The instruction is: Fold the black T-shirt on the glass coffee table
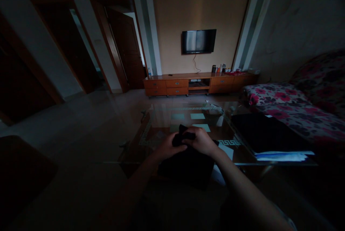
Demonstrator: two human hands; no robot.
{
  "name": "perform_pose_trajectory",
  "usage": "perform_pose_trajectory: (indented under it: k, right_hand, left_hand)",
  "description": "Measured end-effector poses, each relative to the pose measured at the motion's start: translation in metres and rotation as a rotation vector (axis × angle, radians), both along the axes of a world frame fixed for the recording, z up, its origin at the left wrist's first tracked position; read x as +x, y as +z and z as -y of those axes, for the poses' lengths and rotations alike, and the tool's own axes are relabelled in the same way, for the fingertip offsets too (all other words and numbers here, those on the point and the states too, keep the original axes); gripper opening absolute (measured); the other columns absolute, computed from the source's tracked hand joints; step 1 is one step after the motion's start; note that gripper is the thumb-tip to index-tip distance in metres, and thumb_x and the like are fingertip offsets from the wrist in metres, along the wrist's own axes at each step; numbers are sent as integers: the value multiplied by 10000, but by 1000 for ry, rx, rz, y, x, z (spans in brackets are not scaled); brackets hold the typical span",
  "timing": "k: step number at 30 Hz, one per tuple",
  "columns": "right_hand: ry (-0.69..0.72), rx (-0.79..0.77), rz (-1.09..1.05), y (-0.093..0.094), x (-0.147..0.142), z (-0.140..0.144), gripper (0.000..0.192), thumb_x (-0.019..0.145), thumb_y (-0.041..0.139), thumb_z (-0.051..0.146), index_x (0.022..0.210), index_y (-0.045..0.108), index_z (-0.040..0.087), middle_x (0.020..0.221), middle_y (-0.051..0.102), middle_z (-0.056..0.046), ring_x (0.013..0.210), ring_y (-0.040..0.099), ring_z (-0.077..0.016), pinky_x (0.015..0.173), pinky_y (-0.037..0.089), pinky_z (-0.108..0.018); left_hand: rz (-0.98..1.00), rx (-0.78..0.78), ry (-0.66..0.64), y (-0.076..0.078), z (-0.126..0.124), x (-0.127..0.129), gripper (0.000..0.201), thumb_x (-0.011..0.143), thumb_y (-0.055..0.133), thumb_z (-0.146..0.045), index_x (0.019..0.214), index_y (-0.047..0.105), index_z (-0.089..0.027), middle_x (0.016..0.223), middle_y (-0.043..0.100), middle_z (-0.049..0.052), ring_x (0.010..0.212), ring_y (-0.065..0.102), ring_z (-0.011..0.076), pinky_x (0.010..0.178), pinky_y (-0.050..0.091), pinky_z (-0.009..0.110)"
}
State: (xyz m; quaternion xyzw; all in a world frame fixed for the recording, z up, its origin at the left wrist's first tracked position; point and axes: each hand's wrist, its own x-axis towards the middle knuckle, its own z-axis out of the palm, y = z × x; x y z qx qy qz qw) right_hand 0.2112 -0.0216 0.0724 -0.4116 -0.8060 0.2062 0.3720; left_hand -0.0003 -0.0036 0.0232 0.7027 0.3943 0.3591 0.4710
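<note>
The dark, soft cloth [185, 161], black or close to it in this dim room, lies bunched between both hands at the near edge of the glass-topped coffee table [188, 121] with its pale key-pattern border. Most of the cloth hangs down toward the person, below the hands, while a small peak of it sticks up between the knuckles on the far side. The left hand [170, 148] closes over the cloth's upper left part, fingers curled and pressed into the fabric. The right hand [201, 140] sits just beside it, touching or nearly so, its fingers folded down over the top fold and pinching it. Both hands meet at the same upper edge, so neither is clearly nearer; the cloth's longer run seems to go from the grip down toward the body, though the light is too poor to be sure.

To the right on the table lies a flat black folder or case [265, 132] over white papers [283, 156]. Beyond stand a floral-patterned sofa [296, 112], a low wooden cabinet [199, 83] and a wall-mounted television [198, 41].
</note>
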Motion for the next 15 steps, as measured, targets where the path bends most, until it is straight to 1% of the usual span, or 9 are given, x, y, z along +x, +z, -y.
perform_pose_trajectory:
  k: [2,3,4,6,8,9,10,13,15]
  right_hand:
    - [-20,-8,-16,-1,3,-2,187,768,823,226,944,762,214,928,730,-28,850,683,-183,783,501,-288]
    - [-36,-2,-24,-1,5,-3,236,751,845,273,960,753,210,957,723,-36,881,680,-190,810,506,-299]
    - [-55,6,-26,-3,9,-3,346,723,868,325,1023,742,210,1027,716,-53,951,676,-207,861,508,-321]
    - [-84,-23,6,-6,20,-4,725,628,917,422,1275,655,228,1234,669,-95,1145,630,-261,981,486,-390]
    - [-55,-150,78,-11,33,-5,1087,525,949,451,1485,482,245,1346,627,-114,1243,588,-298,1029,470,-429]
    - [-19,-235,115,-13,38,-5,1138,501,954,437,1507,458,241,1328,647,-108,1221,607,-299,1009,486,-419]
    - [30,-320,150,-14,43,-4,1077,509,947,414,1473,505,229,1263,687,-91,1156,644,-287,966,510,-392]
    - [149,-484,225,-15,47,-3,547,598,888,346,1100,744,182,969,762,-22,894,704,-224,769,533,-295]
    - [168,-502,249,-11,45,-2,346,626,866,339,912,767,170,860,753,3,808,694,-198,685,505,-261]
  left_hand:
    - [-27,90,4,3,1,0,701,710,844,-467,1298,615,-161,1266,687,117,1191,620,295,1024,464,388]
    - [-27,112,-1,4,2,-1,668,728,833,-454,1286,621,-156,1249,692,116,1182,625,292,1027,465,393]
    - [-24,123,-13,4,2,-2,627,753,815,-446,1276,628,-156,1232,698,111,1170,632,287,1025,469,395]
    - [-22,130,-40,6,1,-7,579,777,799,-428,1265,639,-161,1222,703,105,1160,641,283,1028,475,400]
    - [-46,123,-28,8,1,-14,579,766,810,-414,1264,646,-170,1251,696,108,1181,634,292,1046,471,414]
    - [-69,117,-10,9,2,-17,597,746,826,-409,1266,650,-174,1267,691,110,1198,626,300,1056,466,421]
    - [-93,109,8,10,2,-20,625,723,846,-404,1272,651,-179,1283,686,112,1218,616,308,1066,462,428]
    - [-123,75,-12,16,5,-25,771,644,901,-398,1330,622,-184,1309,677,118,1249,600,324,1074,463,442]
    - [-132,42,-55,20,7,-26,837,615,918,-411,1355,604,-176,1293,688,118,1214,623,324,1042,489,440]
